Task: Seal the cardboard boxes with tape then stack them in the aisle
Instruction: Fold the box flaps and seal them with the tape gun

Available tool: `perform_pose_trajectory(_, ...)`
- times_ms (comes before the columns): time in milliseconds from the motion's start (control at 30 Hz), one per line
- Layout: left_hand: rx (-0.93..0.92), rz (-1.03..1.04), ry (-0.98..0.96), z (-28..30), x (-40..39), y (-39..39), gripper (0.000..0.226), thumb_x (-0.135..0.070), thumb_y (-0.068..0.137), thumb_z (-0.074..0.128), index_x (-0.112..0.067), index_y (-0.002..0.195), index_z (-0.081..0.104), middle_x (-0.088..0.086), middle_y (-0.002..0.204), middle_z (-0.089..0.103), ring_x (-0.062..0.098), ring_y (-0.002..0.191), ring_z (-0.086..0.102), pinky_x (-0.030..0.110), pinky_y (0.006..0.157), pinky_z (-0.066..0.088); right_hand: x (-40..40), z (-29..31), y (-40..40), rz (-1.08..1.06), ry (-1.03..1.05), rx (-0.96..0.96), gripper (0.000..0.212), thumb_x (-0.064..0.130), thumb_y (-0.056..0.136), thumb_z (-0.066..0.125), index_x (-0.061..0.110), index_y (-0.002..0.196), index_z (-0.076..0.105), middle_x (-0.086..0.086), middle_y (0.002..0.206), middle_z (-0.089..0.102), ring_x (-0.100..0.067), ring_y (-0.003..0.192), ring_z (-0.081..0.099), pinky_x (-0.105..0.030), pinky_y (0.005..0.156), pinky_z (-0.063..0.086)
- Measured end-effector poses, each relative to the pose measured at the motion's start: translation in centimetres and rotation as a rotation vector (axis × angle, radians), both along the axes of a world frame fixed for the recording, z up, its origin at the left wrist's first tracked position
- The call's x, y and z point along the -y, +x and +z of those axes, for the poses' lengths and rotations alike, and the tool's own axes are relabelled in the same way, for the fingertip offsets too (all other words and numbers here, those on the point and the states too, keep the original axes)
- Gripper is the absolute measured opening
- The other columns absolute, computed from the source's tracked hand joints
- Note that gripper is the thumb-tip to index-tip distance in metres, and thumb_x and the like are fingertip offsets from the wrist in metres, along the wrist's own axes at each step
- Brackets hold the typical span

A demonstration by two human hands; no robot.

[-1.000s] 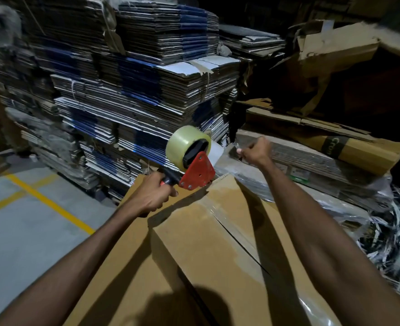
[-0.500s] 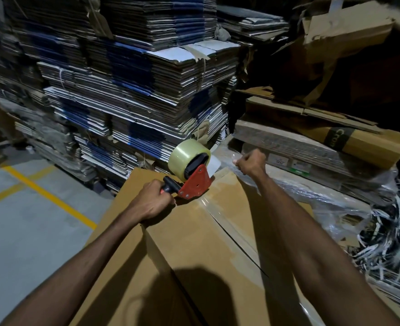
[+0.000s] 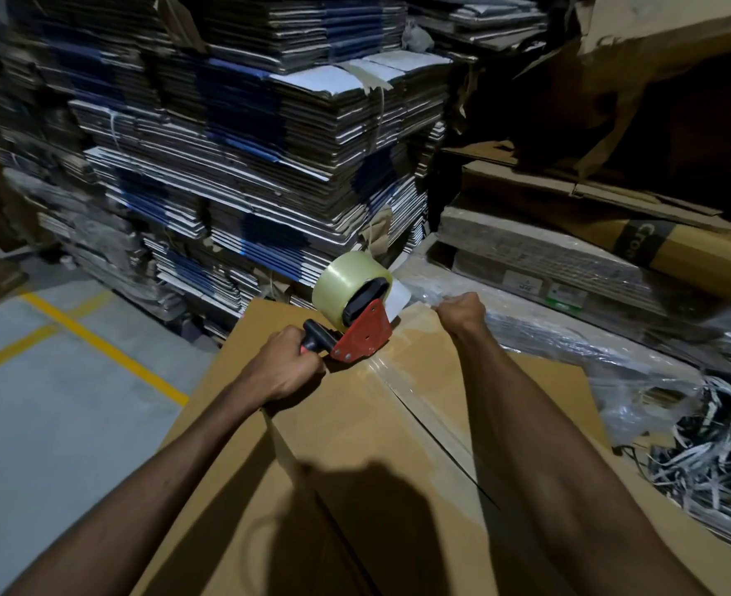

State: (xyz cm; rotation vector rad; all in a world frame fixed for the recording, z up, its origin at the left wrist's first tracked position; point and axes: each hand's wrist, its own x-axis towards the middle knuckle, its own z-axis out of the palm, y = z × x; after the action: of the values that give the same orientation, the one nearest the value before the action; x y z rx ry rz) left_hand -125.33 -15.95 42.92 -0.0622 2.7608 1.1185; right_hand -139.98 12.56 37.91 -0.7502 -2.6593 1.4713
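A big brown cardboard box (image 3: 355, 423) fills the lower middle, its top flaps meeting in a seam with clear tape along it. My left hand (image 3: 284, 367) grips the black handle of a red tape dispenser (image 3: 361, 333) carrying a roll of clear tape (image 3: 348, 279). The dispenser sits at the far end of the seam. My right hand (image 3: 462, 314) is at the box's far edge, fingers curled and pinching the free end of the tape.
Tall stacks of flattened cartons (image 3: 247, 165) stand just behind the box. Plastic-wrapped flat cardboard (image 3: 570, 294) and a tangle of strapping (image 3: 708, 445) lie to the right. Grey floor with yellow lines (image 3: 97, 346) opens to the left.
The dispenser has come down from above the box onto the far end of the seam. My right hand has dropped with the tape end to the box's far edge.
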Motion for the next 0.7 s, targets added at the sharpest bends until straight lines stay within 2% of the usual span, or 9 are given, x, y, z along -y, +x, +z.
perform_pose_trajectory(67,-0.001,0.005,-0.004,0.1,0.1,0.0,0.014,-0.017,0.087,0.073,-0.014,0.087,0.059,0.005,0.084,0.063,0.019,0.073,0.057,0.031,0.06,0.041,-0.1,0.0,-0.1,0.027,-0.024,0.051,0.018,0.022,0.088,0.082,0.011,0.095,0.07,-0.009,0.089,0.07,-0.022,0.072,0.066,-0.026,0.054,0.05)
perform_pose_trajectory(100,0.004,0.009,-0.003,0.1,0.1,0.0,0.016,-0.016,0.088,0.073,-0.015,0.085,0.057,0.004,0.083,0.061,0.016,0.071,0.055,0.029,0.059,0.037,-0.4,-0.1,0.2,0.045,-0.067,0.071,0.02,0.024,0.086,0.083,0.013,0.098,0.071,-0.009,0.09,0.072,-0.025,0.075,0.07,-0.03,0.057,0.055)
perform_pose_trajectory(200,0.014,0.006,0.023,0.3,-0.1,0.1,0.022,-0.012,0.09,0.072,-0.018,0.079,0.054,0.0,0.076,0.057,0.013,0.065,0.051,0.028,0.056,0.034,-1.1,-0.9,1.1,0.114,-0.202,0.077,0.029,0.023,0.083,0.078,0.011,0.109,0.076,-0.011,0.103,0.077,-0.029,0.091,0.076,-0.044,0.08,0.065)
perform_pose_trajectory(233,0.02,0.003,0.042,0.4,-0.3,0.1,0.023,-0.011,0.09,0.071,-0.02,0.078,0.053,0.0,0.074,0.056,0.012,0.063,0.051,0.028,0.055,0.035,-1.0,-0.8,1.3,0.074,-0.169,0.052,0.024,0.022,0.083,0.08,0.012,0.104,0.077,-0.01,0.099,0.077,-0.028,0.088,0.075,-0.042,0.08,0.065)
perform_pose_trajectory(300,0.022,0.007,0.052,0.4,-0.4,0.0,0.023,-0.011,0.09,0.071,-0.02,0.08,0.052,0.0,0.074,0.055,0.012,0.064,0.05,0.028,0.054,0.035,-0.7,-0.8,1.3,-0.04,0.063,-0.04,0.01,0.022,0.085,0.084,0.015,0.088,0.078,-0.006,0.086,0.074,-0.023,0.079,0.071,-0.035,0.072,0.063)
perform_pose_trajectory(333,0.018,0.011,0.051,0.4,-0.4,0.0,0.023,-0.012,0.09,0.071,-0.019,0.081,0.051,0.0,0.076,0.054,0.012,0.066,0.05,0.028,0.055,0.034,-0.3,-0.5,1.5,-0.069,0.138,-0.096,0.011,0.026,0.087,0.083,0.017,0.083,0.078,-0.005,0.084,0.074,-0.023,0.078,0.07,-0.035,0.07,0.061)
perform_pose_trajectory(467,0.016,0.013,0.053,0.2,0.0,0.3,0.014,-0.015,0.091,0.07,-0.013,0.094,0.057,0.002,0.082,0.058,0.015,0.071,0.053,0.029,0.057,0.037,1.0,-0.3,1.9,0.051,0.101,-0.093,0.055,0.064,0.09,0.066,0.015,0.066,0.069,-0.007,0.07,0.07,-0.026,0.064,0.065,-0.039,0.068,0.057)
perform_pose_trajectory(567,-0.003,-0.004,0.054,0.4,-0.1,0.5,0.016,-0.012,0.092,0.067,-0.018,0.083,0.055,0.003,0.078,0.058,0.016,0.068,0.053,0.028,0.056,0.037,1.4,1.2,2.9,0.192,0.099,-0.037,0.064,0.074,0.074,0.074,0.012,0.062,0.067,-0.004,0.058,0.066,-0.023,0.055,0.061,-0.032,0.061,0.047)
perform_pose_trajectory(700,-0.022,-0.017,0.044,0.5,-0.1,0.6,0.015,-0.011,0.092,0.064,-0.015,0.079,0.057,0.006,0.074,0.059,0.017,0.064,0.053,0.028,0.054,0.039,2.1,1.1,2.7,0.156,0.191,-0.01,0.065,0.074,0.059,0.085,0.017,0.055,0.053,0.0,0.06,0.059,-0.022,0.064,0.058,-0.034,0.065,0.042)
